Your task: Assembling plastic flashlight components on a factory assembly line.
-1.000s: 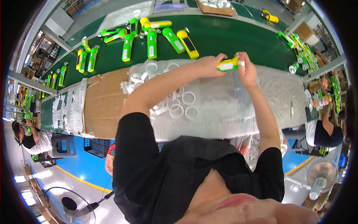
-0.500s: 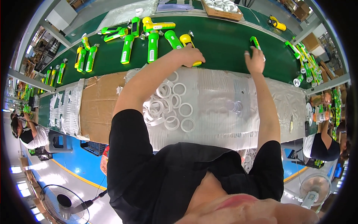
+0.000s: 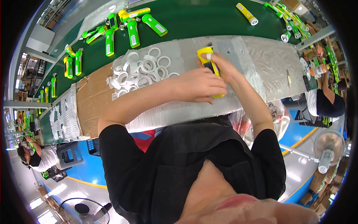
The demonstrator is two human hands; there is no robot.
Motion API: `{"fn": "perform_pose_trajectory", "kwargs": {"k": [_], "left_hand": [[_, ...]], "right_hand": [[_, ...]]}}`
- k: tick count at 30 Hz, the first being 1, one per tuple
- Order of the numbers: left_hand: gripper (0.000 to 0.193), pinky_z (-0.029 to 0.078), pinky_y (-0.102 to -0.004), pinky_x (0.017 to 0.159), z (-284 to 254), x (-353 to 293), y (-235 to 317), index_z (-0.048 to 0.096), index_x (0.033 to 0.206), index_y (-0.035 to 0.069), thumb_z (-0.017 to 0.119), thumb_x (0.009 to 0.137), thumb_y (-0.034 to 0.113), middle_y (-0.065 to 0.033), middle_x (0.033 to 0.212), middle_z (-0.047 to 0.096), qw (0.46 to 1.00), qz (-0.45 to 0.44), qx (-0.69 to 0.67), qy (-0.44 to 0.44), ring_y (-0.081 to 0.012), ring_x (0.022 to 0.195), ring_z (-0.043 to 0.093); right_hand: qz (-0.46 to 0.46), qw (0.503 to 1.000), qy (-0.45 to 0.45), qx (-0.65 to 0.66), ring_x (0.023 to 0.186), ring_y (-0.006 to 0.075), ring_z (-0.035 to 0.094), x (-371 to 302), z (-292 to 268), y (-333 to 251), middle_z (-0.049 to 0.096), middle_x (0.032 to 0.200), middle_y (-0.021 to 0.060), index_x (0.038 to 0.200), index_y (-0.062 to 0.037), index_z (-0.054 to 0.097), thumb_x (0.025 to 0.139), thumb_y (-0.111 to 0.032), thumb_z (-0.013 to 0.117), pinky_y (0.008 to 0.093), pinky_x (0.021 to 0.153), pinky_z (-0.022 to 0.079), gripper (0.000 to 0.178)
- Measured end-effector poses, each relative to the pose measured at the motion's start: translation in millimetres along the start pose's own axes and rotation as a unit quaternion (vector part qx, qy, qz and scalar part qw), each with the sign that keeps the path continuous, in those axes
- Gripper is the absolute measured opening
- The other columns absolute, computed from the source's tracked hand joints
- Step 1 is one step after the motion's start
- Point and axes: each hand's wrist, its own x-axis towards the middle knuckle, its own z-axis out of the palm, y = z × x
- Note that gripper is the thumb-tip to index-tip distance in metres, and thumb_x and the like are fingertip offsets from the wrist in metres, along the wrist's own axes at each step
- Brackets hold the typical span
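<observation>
Above the plastic-covered bench, in front of me, is a yellow flashlight (image 3: pixel 209 64) with a dark panel along its body. My left hand (image 3: pixel 205 85) is closed around its lower handle, and the fingers cover much of that part. My right hand (image 3: pixel 223 66) grips the upper part near the head, the thumb across the yellow front. Something white covers the tip of a right-hand digit. Left of the hands, a loose heap of white rings (image 3: pixel 147 66) lies on the plastic sheet (image 3: pixel 186 50).
Along the green belt (image 3: pixel 194 22) lie several green and yellow flashlights (image 3: pixel 133 33). Another yellow flashlight (image 3: pixel 247 14) rests at the far right, beside a pile of flashlights (image 3: pixel 289 22). Brown cardboard (image 3: pixel 93 87) covers the bench's left. Co-workers sit at both sides; fans stand behind.
My left hand has brought the yellow flashlight from the belt toward me. My right hand has left the flashlight at the far right, now turned lens toward me, and joined the left. The view has shifted.
</observation>
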Motion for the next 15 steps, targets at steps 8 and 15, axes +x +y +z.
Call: {"fn": "perform_pose_trajectory", "kwargs": {"k": [8, 15], "left_hand": [[0.034, 0.049, -0.0299, 0.075, 18.3, -5.5, -6.5, 0.065, 0.114, 0.006, 0.052, 0.099, 0.034, -0.0065, 0.095, 0.066, 0.801, -0.348, -0.456, 0.168, -0.0159, 0.085, 0.061], [0.037, 0.048, -0.0264, 0.077, 28.0, -0.2, 43.0, 0.066, 0.109, -0.001, 0.041, 0.103, 0.026, -0.0089, 0.096, 0.066, 0.795, -0.313, -0.400, 0.330, -0.0162, 0.089, 0.061]], "right_hand": [[-0.096, 0.984, -0.152, -0.011, 0.072, 0.0172, 0.059, -96.8, 41.8, 10.3, 0.057, 0.085, 0.0085, 0.106, -0.0050, 0.051, 0.081, -0.044, 0.067, 0.0313, 0.066, 0.048, 0.049], [-0.156, 0.987, -0.033, -0.008, 0.082, 0.0167, 0.061, -110.4, 54.5, 43.1, 0.060, 0.099, 0.0100, 0.122, -0.0022, 0.045, 0.097, -0.038, 0.055, 0.0321, 0.078, 0.049, 0.045]]}}
